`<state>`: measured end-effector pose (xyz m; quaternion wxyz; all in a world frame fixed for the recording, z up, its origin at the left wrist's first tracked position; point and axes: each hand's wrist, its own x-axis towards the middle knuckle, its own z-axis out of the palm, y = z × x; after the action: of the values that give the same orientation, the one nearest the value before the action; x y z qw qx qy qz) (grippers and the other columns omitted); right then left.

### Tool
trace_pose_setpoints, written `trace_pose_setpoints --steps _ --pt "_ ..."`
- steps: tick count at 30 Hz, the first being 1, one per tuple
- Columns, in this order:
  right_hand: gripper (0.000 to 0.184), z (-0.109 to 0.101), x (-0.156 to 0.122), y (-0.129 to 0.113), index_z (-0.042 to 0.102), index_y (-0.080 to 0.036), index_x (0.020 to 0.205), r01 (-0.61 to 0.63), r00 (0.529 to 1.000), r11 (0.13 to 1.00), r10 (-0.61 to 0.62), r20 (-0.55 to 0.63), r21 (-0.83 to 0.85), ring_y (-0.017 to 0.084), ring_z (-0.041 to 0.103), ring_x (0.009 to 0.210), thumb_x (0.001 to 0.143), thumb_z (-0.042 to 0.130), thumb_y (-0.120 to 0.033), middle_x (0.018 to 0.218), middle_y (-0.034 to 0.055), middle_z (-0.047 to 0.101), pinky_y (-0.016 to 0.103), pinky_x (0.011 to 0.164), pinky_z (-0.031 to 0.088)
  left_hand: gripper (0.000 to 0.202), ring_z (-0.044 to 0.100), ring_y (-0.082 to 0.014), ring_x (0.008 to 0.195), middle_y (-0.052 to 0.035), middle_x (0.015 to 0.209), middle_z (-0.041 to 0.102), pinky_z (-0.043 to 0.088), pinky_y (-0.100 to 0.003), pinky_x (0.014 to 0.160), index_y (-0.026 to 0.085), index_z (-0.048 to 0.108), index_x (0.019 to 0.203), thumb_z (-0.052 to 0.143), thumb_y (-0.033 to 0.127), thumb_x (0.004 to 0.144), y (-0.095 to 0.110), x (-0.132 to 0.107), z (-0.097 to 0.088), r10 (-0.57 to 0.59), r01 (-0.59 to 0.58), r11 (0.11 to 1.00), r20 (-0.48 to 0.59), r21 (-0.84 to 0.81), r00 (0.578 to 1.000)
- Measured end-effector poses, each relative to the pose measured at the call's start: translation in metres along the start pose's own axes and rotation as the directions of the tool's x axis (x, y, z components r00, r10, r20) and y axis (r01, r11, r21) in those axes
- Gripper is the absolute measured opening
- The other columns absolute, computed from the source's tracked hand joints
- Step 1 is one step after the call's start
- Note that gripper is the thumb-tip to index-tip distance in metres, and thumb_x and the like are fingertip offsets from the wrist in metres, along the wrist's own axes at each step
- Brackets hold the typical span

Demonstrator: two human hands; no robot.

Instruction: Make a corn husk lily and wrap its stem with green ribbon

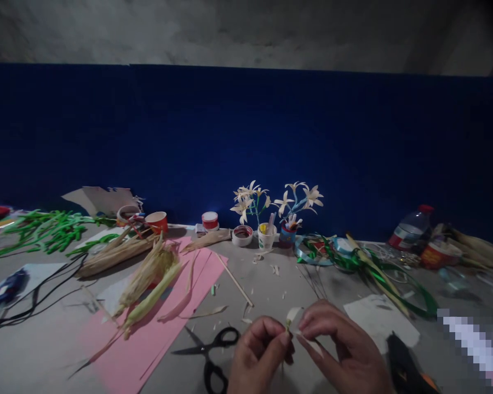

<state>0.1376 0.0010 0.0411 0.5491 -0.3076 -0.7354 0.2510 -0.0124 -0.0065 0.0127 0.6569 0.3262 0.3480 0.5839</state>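
My left hand (263, 353) is closed in a pinch on the base of a small husk flower (293, 315), whose pale petal stands up above the fingertips. Close beside it, my right hand (340, 345) pinches a thin cream strip of husk (312, 343) between thumb and fingers. The strip's inner end comes near the flower's base; whether they touch I cannot tell. Black-handled scissors (207, 350) lie partly opened just left of my left hand. To the right of my right hand is a black tool with an orange part (408, 366), cut off by the frame edge.
Pink paper sheets (205, 268) carry dried corn husks (148, 279). Finished husk flowers stand in a paper cup (267, 238) and a blue-red jar (287, 236). Green ribbon (423, 301), a plastic bottle (411, 230), green pipe cleaners (57, 230) and black cords (36, 295) lie around.
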Motion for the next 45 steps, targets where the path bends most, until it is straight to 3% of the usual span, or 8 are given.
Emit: trace_pose_setpoints --steps 16,30,36,39,45 --pt "0.019 -0.008 0.008 -0.004 0.061 -0.024 0.086 0.094 0.99 0.981 -0.074 0.124 -0.167 0.019 0.061 0.073 0.081 0.06 -0.006 0.075 0.0009 0.065 0.03 0.066 0.048 0.033 0.05 -0.0118 0.052 0.0003 0.053 0.061 0.038 -0.024 0.056 0.015 0.063 0.061 0.082 0.042 0.059 0.002 -0.004 0.002 -0.026 0.025 1.0 0.005 0.011 1.0" --pt "0.017 -0.003 0.009 0.002 0.063 -0.022 0.086 0.171 0.985 0.945 -0.156 0.076 -0.278 0.018 0.06 0.074 0.081 0.059 -0.007 0.075 0.0019 0.062 0.029 0.064 0.049 0.032 0.05 -0.0105 0.053 0.001 0.054 0.061 0.037 -0.024 0.057 0.015 0.061 0.064 0.081 0.039 0.063 -0.003 -0.001 -0.003 -0.056 0.059 0.997 0.069 -0.041 0.996" --pt "0.027 0.001 -0.001 0.004 0.058 -0.023 0.102 0.046 0.996 0.95 -0.066 -0.057 -0.307 0.014 0.057 0.063 0.08 0.064 -0.009 0.082 0.0006 0.06 0.024 0.056 0.05 0.034 0.051 -0.0117 0.054 -0.0004 0.055 0.062 0.038 -0.024 0.056 0.014 0.062 0.064 0.082 0.041 0.061 -0.006 0.001 -0.004 -0.059 0.064 0.995 0.069 -0.078 0.996" --pt "0.019 0.005 -0.01 0.008 0.056 -0.025 0.091 -0.017 0.99 0.974 -0.014 -0.138 -0.225 0.012 0.056 0.058 0.081 0.063 -0.01 0.078 -0.0016 0.058 0.022 0.052 0.049 0.034 0.051 -0.0107 0.054 0.0 0.056 0.063 0.037 -0.023 0.057 0.014 0.062 0.064 0.083 0.04 0.061 -0.005 0.0 -0.003 -0.048 0.054 0.995 0.077 -0.08 0.996" --pt "0.012 0.013 -0.018 0.014 0.057 -0.023 0.075 -0.095 0.993 0.987 0.084 -0.088 -0.131 0.014 0.056 0.057 0.083 0.062 -0.016 0.066 -0.0022 0.058 0.023 0.052 0.047 0.03 0.052 -0.0097 0.057 0.0007 0.06 0.063 0.038 -0.022 0.06 0.014 0.064 0.064 0.083 0.038 0.062 0.0 -0.005 0.002 0.015 -0.012 0.999 0.076 -0.044 0.997"
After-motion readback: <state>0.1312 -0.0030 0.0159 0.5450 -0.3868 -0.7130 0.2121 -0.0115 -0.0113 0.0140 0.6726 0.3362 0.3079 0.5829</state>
